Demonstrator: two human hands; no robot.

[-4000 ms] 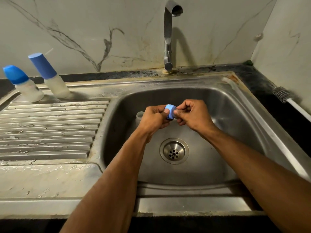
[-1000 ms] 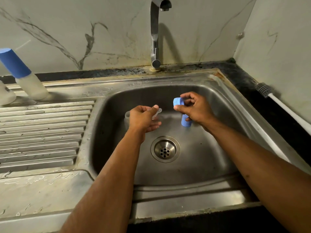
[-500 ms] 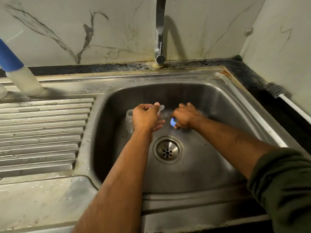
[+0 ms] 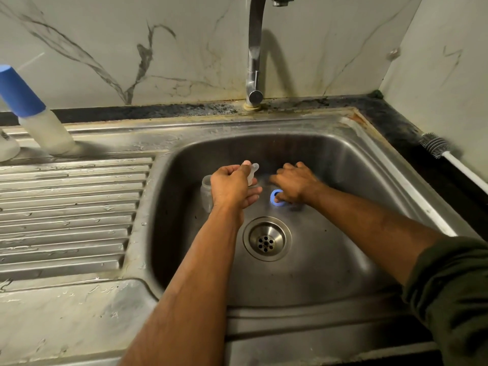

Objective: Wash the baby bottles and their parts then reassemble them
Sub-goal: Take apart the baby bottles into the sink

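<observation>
Around the sink: a steel sink (image 4: 351, 165) with a round drain (image 4: 266, 239) in its floor, a tall tap (image 4: 254, 62) rising behind it against a veined marble wall.
Drainboard: the ribbed drainboard (image 4: 68, 215) lies to the left, wet in patches; a capped bottle (image 4: 34, 114) with a blue cap stands tilted at its far edge, and the edge of another white thing shows just beside it at the frame's border (too cut off to name).
Desk: the dark desk (image 4: 401, 128) runs behind and to the right of the sink, with a bottle brush (image 4: 449, 157) lying along its right side, bristle end toward the wall.
In the way: the left forearm crosses over the near rim, and the left hand covers most of the clear bottle behind it.
Left hand: the left hand (image 4: 232, 186) hovers over the basin, fingers curled, pinching a clear teat (image 4: 252, 171) between thumb and fingers, tip pointing up.
Clear bottle: an open clear bottle (image 4: 206, 192) stands upright on the sink floor, just left of that hand.
Right hand: the right hand (image 4: 295, 182) is down on the sink floor, knuckles up, fingers on a blue ring (image 4: 276, 198) (whether it grips or merely presses the ring, I cannot tell).
Blue ring: lies flat on the sink floor, just beyond the drain, partly under the right hand.
Sleeve: a dark green sleeve (image 4: 454, 291) is pushed up the right arm.
</observation>
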